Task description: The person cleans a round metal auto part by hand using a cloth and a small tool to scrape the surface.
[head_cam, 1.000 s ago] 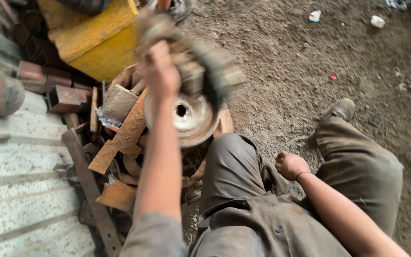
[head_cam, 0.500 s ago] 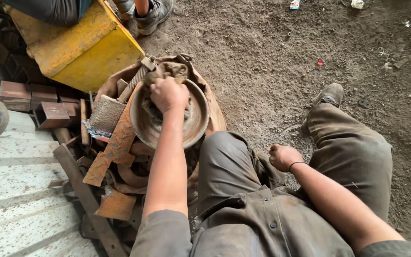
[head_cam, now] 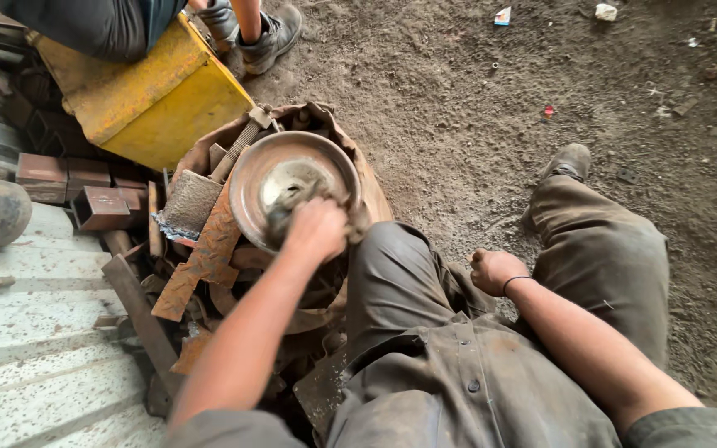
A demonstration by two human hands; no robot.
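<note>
Moved lower and rightward over the past half second: left hand (head_cam: 317, 228), off the upper rim and onto the lower right edge of the round metal disc (head_cam: 292, 187), left of centre in the frame. Closed on a greyish rag (head_cam: 285, 195) pressed into the disc's dished face. Right hand (head_cam: 495, 270) curled into a loose fist near the right thigh at centre, holding nothing visible. Disc resting on a pile of rusty scrap (head_cam: 201, 257), just below a yellow box (head_cam: 155, 95) at upper left. Rust-brown, shallow bowl shape, dull grey patch at the middle. Probably heavy and stiff, gritty rather than slippery; best gripped by the raised rim with both hands
</note>
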